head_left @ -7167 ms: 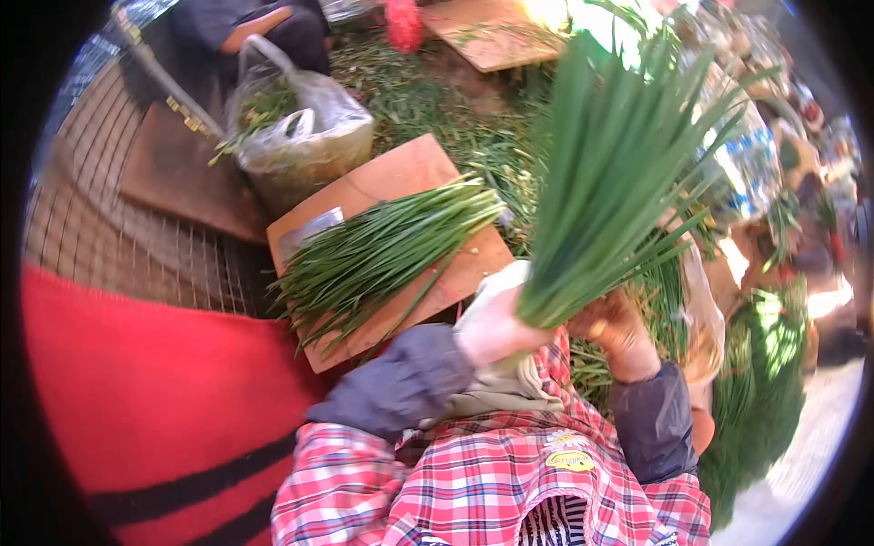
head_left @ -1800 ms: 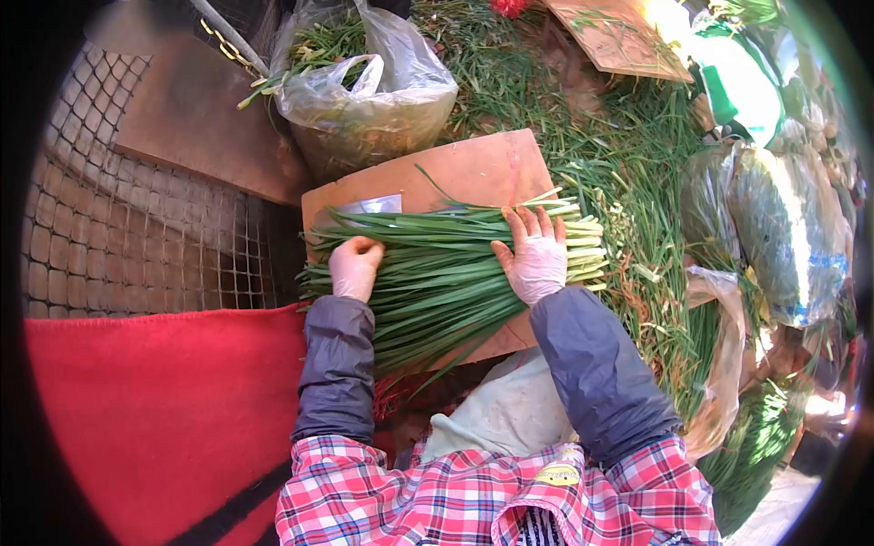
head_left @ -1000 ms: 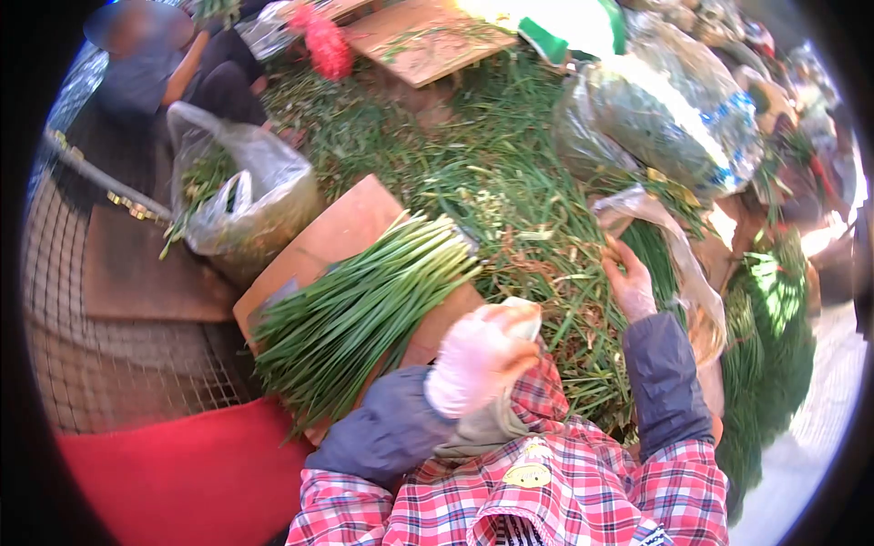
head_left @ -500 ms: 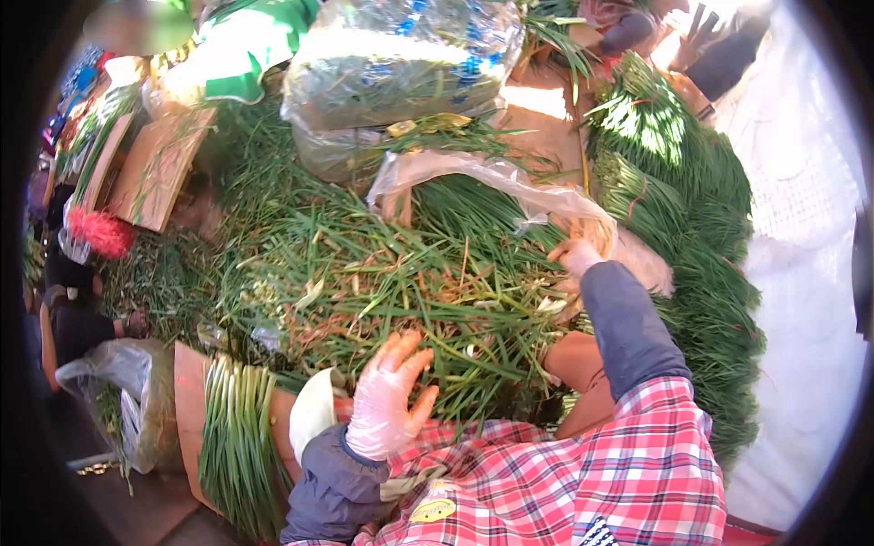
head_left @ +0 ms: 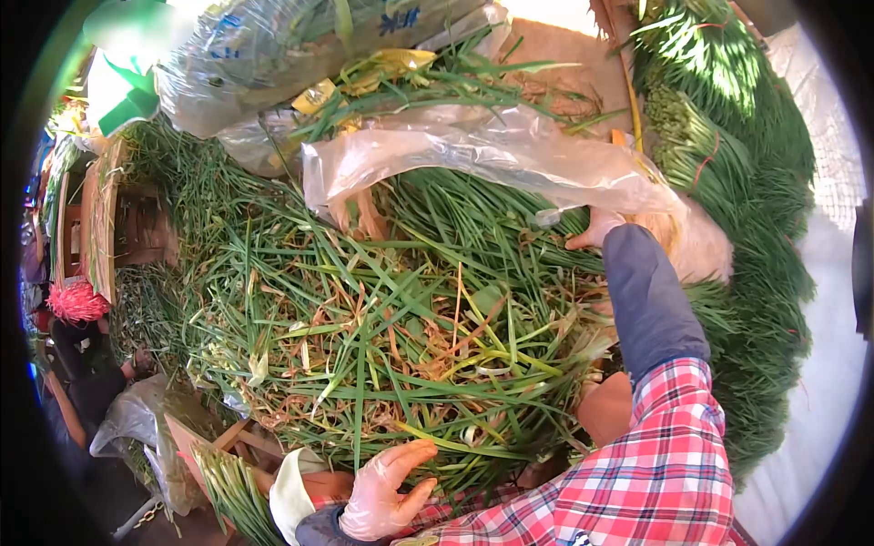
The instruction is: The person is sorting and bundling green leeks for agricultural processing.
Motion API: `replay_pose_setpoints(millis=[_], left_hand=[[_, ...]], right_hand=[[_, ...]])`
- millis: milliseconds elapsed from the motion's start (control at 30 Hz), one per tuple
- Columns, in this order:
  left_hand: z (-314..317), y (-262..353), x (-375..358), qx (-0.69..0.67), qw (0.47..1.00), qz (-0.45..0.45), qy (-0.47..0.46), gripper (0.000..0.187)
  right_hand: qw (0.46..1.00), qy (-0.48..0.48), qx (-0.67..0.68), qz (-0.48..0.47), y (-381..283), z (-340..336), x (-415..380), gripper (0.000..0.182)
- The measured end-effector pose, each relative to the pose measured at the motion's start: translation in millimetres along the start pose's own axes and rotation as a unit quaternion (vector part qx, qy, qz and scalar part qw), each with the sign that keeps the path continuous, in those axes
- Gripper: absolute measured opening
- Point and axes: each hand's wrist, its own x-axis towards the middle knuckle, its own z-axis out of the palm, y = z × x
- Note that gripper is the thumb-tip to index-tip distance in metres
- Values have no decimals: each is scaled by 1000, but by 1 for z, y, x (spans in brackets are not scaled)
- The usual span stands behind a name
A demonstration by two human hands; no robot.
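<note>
My right hand (head_left: 601, 227) reaches to the mouth of a clear plastic bag (head_left: 510, 150) that holds long, thin green leaf stalks (head_left: 482, 214). One finger stretches left over the stalks; the others are partly hidden by plastic. My left hand (head_left: 387, 491), in a thin clear glove, is open and empty, thumb apart from the fingers, low in front of my body. Just beyond it lies a heap of loose green leaves (head_left: 364, 337) mixed with dry brown bits. A bunch of green stalks (head_left: 232, 491) rests on a board left of that hand.
Tied green bundles (head_left: 756, 209) are stacked along the right, beside a white sheet (head_left: 828, 391). A big stuffed plastic bag (head_left: 291, 64) stands at the back. To the left are a wooden stool (head_left: 105, 209), a pink-red tuft (head_left: 77, 300) and a crumpled clear bag (head_left: 159, 437).
The view has shifted, bringing the bag and heap closer. My right hand has moved further in under the bag's edge. My left hand sits lower in view, still empty.
</note>
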Motion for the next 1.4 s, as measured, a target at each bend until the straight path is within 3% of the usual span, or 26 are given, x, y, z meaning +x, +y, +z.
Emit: replay_pose_setpoints(millis=[33, 133, 167, 267, 300, 433, 533, 600, 700, 800, 833, 933, 1067, 1200, 1233, 1300, 1333, 1367, 1400], left_hand=[[0, 1, 1, -8, 1000, -9, -4, 41], [0, 1, 1, -7, 1000, 0, -1, 42], [2, -1, -2, -4, 1000, 16, 2, 43], [4, -6, -5, -7, 999, 30, 14, 38], [4, -6, -5, -3, 999, 28, 18, 38], [7, -5, -11, -9, 1000, 20, 14, 38], [9, -7, -9, -18, 1000, 18, 6, 38], [11, -12, -10, -7, 1000, 18, 14, 38], [9, -10, -10, -2, 999, 26, 19, 38], [9, -10, -10, -13, 1000, 24, 14, 38], [10, -11, -11, -15, 999, 28, 19, 38], [11, -11, -13, -18, 999, 18, 21, 38], [8, -7, -13, -11, 1000, 12, 5, 38], [7, -6, -15, 1, 1000, 5, 3, 37], [6, -7, -15, 9, 1000, 8, 3, 37], [8, -13, -16, 18, 1000, 21, 0, 38], [11, -17, -17, 22, 999, 34, -3, 39], [11, -19, -18, 12, 999, 47, -2, 40], [11, -18, -17, 6, 999, 36, -15, 43]], right_hand=[[1000, 15, 4, -18, -13, -5, -13, 112], [996, 9, -66, 60, -35, -9, -34, 112], [995, -33, -69, 65, -33, -8, -35, 115], [996, 74, -33, -43, 4, 16, -42, 117], [999, -4, 47, 17, 9, 19, -40, 118], [990, -27, 123, 70, 11, 27, -38, 118], [970, 207, -83, -101, 24, 41, -36, 98], [987, -24, 158, -12, -17, -11, -56, 82], [943, -141, 301, 10, -10, -14, -55, 83], [997, -50, 64, -16, -29, -1, -72, 86], [994, -81, -68, 34, -59, -12, -83, 87], [991, -68, -115, -1, -83, -4, -107, 89], [990, 44, -50, -127, -26, 30, -92, 97], [992, 33, 111, -42, -11, 37, -76, 104], [989, 64, 96, -88, -5, 46, -73, 102], [994, -4, -107, 6, -38, 24, -88, 97], [988, 37, -152, -14, -32, 32, -88, 60], [977, 40, -205, -39, -33, 38, -83, 52], [987, -16, -138, -86, -22, 40, -75, 52]])
